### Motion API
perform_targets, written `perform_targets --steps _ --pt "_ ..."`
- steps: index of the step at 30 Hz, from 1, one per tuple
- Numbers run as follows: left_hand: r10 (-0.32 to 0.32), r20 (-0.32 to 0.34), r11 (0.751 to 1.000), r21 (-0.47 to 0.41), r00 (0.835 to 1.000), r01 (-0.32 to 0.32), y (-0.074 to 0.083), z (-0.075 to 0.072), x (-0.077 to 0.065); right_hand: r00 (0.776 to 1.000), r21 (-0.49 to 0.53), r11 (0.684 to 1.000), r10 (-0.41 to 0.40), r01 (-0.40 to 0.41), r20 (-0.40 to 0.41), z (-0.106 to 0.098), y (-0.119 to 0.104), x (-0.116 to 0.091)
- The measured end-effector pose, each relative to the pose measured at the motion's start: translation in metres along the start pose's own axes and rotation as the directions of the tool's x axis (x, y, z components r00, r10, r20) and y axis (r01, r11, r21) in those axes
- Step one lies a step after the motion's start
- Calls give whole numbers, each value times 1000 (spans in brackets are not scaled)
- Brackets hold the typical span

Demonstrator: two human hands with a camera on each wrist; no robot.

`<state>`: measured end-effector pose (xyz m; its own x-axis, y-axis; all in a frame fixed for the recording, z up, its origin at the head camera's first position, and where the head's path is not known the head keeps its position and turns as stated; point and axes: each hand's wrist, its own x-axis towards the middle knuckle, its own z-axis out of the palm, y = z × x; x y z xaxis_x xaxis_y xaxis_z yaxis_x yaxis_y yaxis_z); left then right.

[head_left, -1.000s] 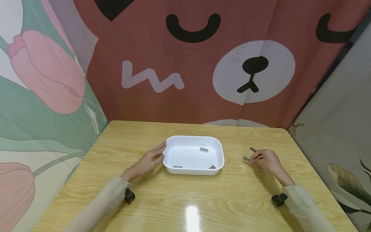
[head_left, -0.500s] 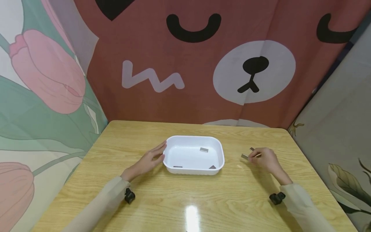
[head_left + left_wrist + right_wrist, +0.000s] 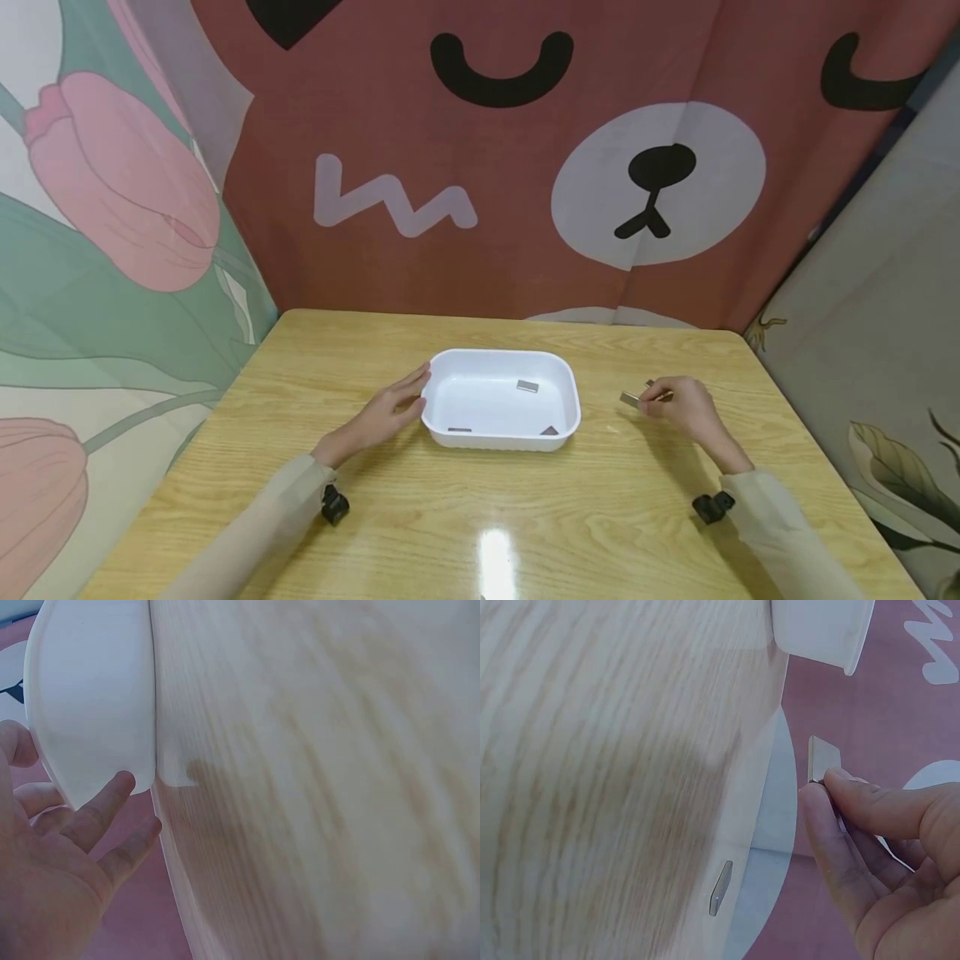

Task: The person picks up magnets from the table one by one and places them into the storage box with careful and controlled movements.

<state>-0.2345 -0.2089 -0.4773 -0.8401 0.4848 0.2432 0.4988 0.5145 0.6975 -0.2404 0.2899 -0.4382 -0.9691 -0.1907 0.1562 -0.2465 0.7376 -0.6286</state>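
Near the centre of the head view I see a white tray, rectangular, upright, its corners rounded. Right of it, a slim silver bar is pinched, raised. A similar bar lies flat, lower middle of the right wrist view.

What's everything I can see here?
Table: 1, pale wood, foreground
Tray: 1, white, on table
Tray bar: 1, silver, inside, far right
Held bar: 1, silver, above table
Loose bar: 1, silver, on table
Dark pieces: 2, brownish, inside tray's near side
Bear curtain: 1, brown, behind table
Floral curtains: 2, multicoloured, left and right
Wrist cameras: 2, black, on wrists
Sleeves: 2, cream, on arms
Left hand: 1, bare, at tray's left side
Right hand: 1, bare, pinching held bar
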Motion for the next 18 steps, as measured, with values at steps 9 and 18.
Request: perform_targets --steps 9,18 --pt "11 -10 1000 2 1000 -11 -5 1 1 1000 19 1000 -6 6 -6 1 -5 4" --pt "7 -5 1000 6 1000 -7 -6 2 1 1000 36 999 -9 9 5 2 -8 4"
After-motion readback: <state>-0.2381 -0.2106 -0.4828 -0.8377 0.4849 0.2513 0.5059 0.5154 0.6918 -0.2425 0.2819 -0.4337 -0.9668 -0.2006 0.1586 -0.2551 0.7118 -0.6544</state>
